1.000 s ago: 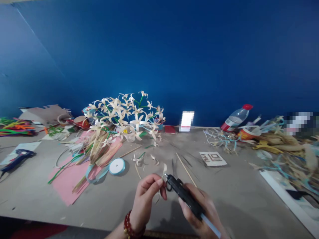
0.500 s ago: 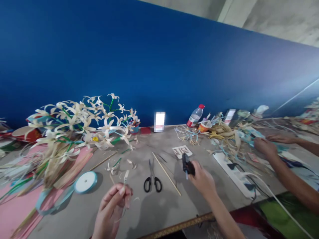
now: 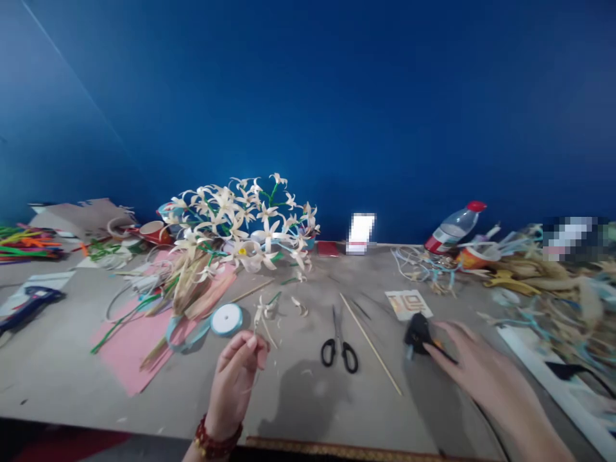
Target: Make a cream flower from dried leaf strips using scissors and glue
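My left hand [image 3: 243, 369], with a beaded bracelet at the wrist, is closed in a pinch on a small pale flower piece [image 3: 256, 324]. A thin strand trails below its fingers. On the right, my right hand [image 3: 474, 356] is beside a black glue gun [image 3: 418, 332] standing on the table. Its fingers are stretched and slightly blurred, with the thumb close to the gun's handle. Between my hands lie black-handled scissors [image 3: 339, 350] and a thin wooden stick [image 3: 370, 343]. A loose white flower [image 3: 265, 309] with a green stem is just beyond my left hand.
White flowers [image 3: 231, 212] on green stems stand at the back left. Nearby are a ribbon spool [image 3: 226, 319], pink paper [image 3: 129, 346] and a blue glue gun [image 3: 33, 301]. A bottle [image 3: 455, 228], a paper card [image 3: 408, 304] and a white power strip [image 3: 543, 378] are rightward.
The view has swung left, and the co-worker's arms are out of sight. My right hand has lowered the black glue gun to the table and loosened its fingers. My left hand keeps its pinch.
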Demonstrator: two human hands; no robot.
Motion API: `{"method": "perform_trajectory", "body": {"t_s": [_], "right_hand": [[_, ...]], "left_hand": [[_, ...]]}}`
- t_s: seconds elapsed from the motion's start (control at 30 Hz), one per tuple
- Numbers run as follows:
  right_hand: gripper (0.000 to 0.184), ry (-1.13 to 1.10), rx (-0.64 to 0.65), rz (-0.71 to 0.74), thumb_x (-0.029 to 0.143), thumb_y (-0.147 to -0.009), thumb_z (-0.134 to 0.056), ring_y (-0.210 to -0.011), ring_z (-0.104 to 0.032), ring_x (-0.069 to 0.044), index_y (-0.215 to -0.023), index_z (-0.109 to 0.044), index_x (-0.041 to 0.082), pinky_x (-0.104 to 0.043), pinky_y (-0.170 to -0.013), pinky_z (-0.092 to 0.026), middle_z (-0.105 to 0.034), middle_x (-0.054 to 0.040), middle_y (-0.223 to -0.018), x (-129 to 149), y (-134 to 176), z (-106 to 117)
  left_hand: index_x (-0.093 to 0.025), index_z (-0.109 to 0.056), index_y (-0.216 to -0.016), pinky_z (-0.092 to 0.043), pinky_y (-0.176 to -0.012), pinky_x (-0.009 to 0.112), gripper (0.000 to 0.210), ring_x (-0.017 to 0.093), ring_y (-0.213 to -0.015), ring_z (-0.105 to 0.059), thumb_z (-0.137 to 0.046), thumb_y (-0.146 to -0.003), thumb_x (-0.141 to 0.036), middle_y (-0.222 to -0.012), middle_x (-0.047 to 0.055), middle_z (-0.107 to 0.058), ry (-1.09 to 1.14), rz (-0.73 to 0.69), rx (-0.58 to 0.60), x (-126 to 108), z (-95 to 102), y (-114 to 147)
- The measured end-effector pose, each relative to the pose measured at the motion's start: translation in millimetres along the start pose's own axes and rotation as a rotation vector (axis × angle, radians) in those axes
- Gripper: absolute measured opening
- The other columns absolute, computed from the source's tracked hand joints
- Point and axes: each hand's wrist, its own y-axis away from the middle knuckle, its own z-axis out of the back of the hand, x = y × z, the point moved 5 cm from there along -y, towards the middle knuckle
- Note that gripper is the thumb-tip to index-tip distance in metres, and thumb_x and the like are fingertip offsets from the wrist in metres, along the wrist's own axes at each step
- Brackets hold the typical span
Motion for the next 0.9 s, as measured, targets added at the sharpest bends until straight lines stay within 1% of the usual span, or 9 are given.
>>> {"method": "perform_trajectory", "body": {"t_s": [0.1, 0.17, 0.2, 0.27, 0.33, 0.47, 0.63, 0.77, 0.9], "right_hand": [[0.023, -0.281, 0.078, 0.055, 0.042, -0.092, -0.051, -0.077, -0.070, -0.024, -0.097, -0.064, 0.024, -0.034, -0.071, -0.054, -0.072, -0.0092, -0.095, 77, -22, -10], [0.020, -0.428, 0.282, 0.190, 0.032, -0.094, -0.048, -0.081, -0.069, -0.021, -0.094, -0.065, 0.023, -0.030, -0.074, -0.052, -0.072, -0.0071, -0.092, 137, -39, -37], [0.017, -0.438, 0.335, 0.233, 0.029, -0.094, -0.050, -0.082, -0.068, -0.020, -0.092, -0.067, 0.023, -0.028, -0.073, -0.051, -0.072, -0.0051, -0.090, 162, -48, -52], [0.015, -0.434, 0.379, 0.266, 0.023, -0.092, -0.054, -0.084, -0.068, -0.019, -0.091, -0.068, 0.024, -0.027, -0.075, -0.049, -0.073, -0.0031, -0.092, 198, -66, -82], [0.013, -0.421, 0.420, 0.280, 0.020, -0.090, -0.058, -0.084, -0.068, -0.019, -0.094, -0.069, 0.023, -0.026, -0.074, -0.048, -0.074, -0.0040, -0.098, 219, -80, -110], [0.014, -0.390, 0.472, 0.279, 0.015, -0.085, -0.063, -0.087, -0.068, -0.021, -0.096, -0.070, 0.022, -0.027, -0.075, -0.047, -0.073, -0.0066, -0.101, 233, -91, -143], [0.016, -0.445, 0.479, 0.262, 0.011, -0.084, -0.062, -0.084, -0.067, -0.019, -0.092, -0.070, 0.023, -0.027, -0.075, -0.046, -0.071, -0.0050, -0.104, 236, -87, -155], [0.012, -0.571, 0.450, 0.212, 0.011, -0.081, -0.062, -0.079, -0.065, -0.017, -0.081, -0.068, 0.021, -0.026, -0.074, -0.046, -0.070, -0.0026, -0.091, 233, -85, -150], [0.009, -0.766, 0.415, 0.132, 0.024, -0.087, -0.060, -0.065, -0.062, -0.015, -0.084, -0.066, 0.019, -0.025, -0.064, -0.048, -0.068, 0.0001, -0.075, 226, -79, -122]], "left_hand": [[-0.016, -0.070, -0.078, -0.044, -0.075, 0.027, 0.018, 0.013, -0.065, -0.054, -0.071, -0.085, -0.033, -0.060, -0.001, -0.058, -0.010, 0.029, 0.010, 6, -4.0, 1], [-0.016, -0.070, -0.077, -0.044, -0.071, 0.026, 0.019, 0.013, -0.065, -0.054, -0.072, -0.084, -0.034, -0.058, -0.001, -0.057, -0.013, 0.051, 0.029, 11, -11.5, 4], [-0.016, -0.070, -0.076, -0.043, -0.069, 0.025, 0.020, 0.014, -0.065, -0.055, -0.073, -0.083, -0.034, -0.057, -0.001, -0.057, -0.016, 0.056, 0.036, 12, -15.3, 6], [-0.016, -0.070, -0.073, -0.042, -0.066, 0.025, 0.022, 0.014, -0.065, -0.054, -0.075, -0.081, -0.036, -0.056, 0.000, -0.057, -0.024, 0.055, 0.044, 12, -20.8, 10], [-0.015, -0.069, -0.071, -0.041, -0.063, 0.025, 0.025, 0.014, -0.061, -0.053, -0.076, -0.080, -0.037, -0.056, 0.000, -0.058, -0.028, 0.049, 0.039, 10, -22.4, 14], [-0.014, -0.067, -0.068, -0.040, -0.060, 0.024, 0.029, 0.012, -0.056, -0.049, -0.079, -0.076, -0.039, -0.057, 0.000, -0.059, -0.030, 0.055, -0.014, 6, -17.7, 17], [-0.014, -0.066, -0.067, -0.039, -0.059, 0.024, 0.030, 0.011, -0.055, -0.049, -0.079, -0.075, -0.040, -0.059, 0.000, -0.059, -0.043, 0.062, -0.026, 6, -16.4, 13], [-0.014, -0.066, -0.068, -0.039, -0.060, 0.024, 0.028, 0.010, -0.054, -0.049, -0.078, -0.077, -0.037, -0.062, 0.000, -0.061, -0.032, 0.071, -0.004, 9, -18.9, 10], [-0.014, -0.065, -0.067, -0.040, -0.062, 0.024, 0.028, 0.010, -0.056, -0.050, -0.078, -0.077, -0.037, -0.060, 0.000, -0.061, -0.028, 0.062, -0.005, 9, -24.4, 7]]}}
